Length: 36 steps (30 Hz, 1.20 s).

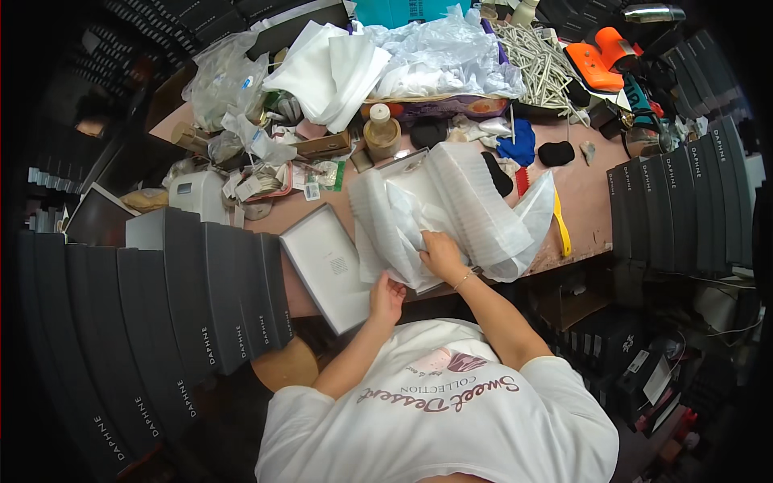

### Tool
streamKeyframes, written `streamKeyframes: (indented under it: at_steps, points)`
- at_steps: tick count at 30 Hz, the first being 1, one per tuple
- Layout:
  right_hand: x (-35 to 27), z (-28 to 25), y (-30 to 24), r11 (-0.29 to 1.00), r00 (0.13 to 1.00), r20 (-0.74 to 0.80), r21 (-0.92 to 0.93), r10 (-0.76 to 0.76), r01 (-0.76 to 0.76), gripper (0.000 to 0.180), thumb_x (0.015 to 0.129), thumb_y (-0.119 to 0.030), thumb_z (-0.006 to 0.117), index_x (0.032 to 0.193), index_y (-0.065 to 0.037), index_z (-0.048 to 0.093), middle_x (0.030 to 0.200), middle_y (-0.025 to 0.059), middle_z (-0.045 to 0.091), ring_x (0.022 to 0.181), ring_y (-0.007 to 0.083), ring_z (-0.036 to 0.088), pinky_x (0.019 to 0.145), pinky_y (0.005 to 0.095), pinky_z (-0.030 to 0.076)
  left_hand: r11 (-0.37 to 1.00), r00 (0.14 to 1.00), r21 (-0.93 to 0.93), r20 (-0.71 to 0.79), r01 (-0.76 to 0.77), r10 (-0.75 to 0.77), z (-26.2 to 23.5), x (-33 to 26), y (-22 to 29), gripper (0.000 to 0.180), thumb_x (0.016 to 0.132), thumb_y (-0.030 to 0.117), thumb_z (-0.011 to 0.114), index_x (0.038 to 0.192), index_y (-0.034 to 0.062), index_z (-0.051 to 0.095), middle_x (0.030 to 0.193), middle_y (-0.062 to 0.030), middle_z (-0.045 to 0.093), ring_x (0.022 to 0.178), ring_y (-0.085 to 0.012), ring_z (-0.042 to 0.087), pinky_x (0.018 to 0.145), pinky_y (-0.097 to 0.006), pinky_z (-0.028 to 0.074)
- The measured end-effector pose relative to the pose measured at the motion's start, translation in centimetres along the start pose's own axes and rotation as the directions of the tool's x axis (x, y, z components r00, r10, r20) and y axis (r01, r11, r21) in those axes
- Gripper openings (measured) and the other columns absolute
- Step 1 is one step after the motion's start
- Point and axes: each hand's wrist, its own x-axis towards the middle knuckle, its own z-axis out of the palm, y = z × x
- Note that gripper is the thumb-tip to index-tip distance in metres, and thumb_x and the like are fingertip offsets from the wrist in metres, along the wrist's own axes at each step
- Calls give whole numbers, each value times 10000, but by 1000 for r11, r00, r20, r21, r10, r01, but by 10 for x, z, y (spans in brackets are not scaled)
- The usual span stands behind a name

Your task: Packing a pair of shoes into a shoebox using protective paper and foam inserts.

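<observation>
Right hand [441,253] fingers pinch white foam wrap [451,213] at bench [588,193] front edge. Left hand [386,296] fingers loosely curled, touching wrap's lower edge. Open box [326,266] just left, holds only white liner.

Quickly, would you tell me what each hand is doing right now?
Left hand: open, fingers resting at the edge of the white foam sheets.
Right hand: closed, gripping the white foam sheets.
</observation>
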Motion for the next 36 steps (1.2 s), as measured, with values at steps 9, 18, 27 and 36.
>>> streamKeyframes:
  at_steps: [9, 18, 27, 36]
  points:
    - [10, 14, 13, 934, 997, 66, 358, -30, 5, 332, 767, -175, 638, 1034, -7, 534, 910, 225, 600, 867, 404, 568, 749, 458, 453, -216, 253, 332, 910, -918, 327, 41, -56, 36, 124, 805, 66, 634, 905, 1, 668, 988, -173, 620, 957, -363, 571, 883, -419, 434]
    - [-7, -128, 6, 957, 759, -644, -271, -98, -106, 542, 780, -224, 692, 1257, -65, 489, 1172, 185, 560, 1134, 363, 497, 953, 548, 320, -454, 303, 317, 947, -833, 105, 114, 16, 77, 207, 806, 220, 641, 885, 29, 637, 934, -202, 622, 907, -380, 582, 812, -459, 460]
    - [5, -102, 85, 878, 947, -81, 406, 310, -253, 863, 738, -367, 751, 1408, -45, 312, 1246, 249, 523, 1135, 325, 542, 969, 345, 404, -736, 703, 386, 690, -557, -170, 160, 65, 42, 688, 681, 526, 722, 1134, 34, 561, 1265, -201, 479, 1210, -364, 411, 933, -557, 357]
    - [40, -152, 86, 594, 897, -295, 803, 329, 46, 335, 825, -80, 654, 1148, -16, 595, 994, 9, 605, 820, 57, 518, 753, 200, 436, -759, 746, 394, 642, -518, -176, 166, 76, 38, 902, 579, 557, 781, 1231, 15, 474, 1335, -209, 375, 1337, -423, 233, 1026, -657, 185]
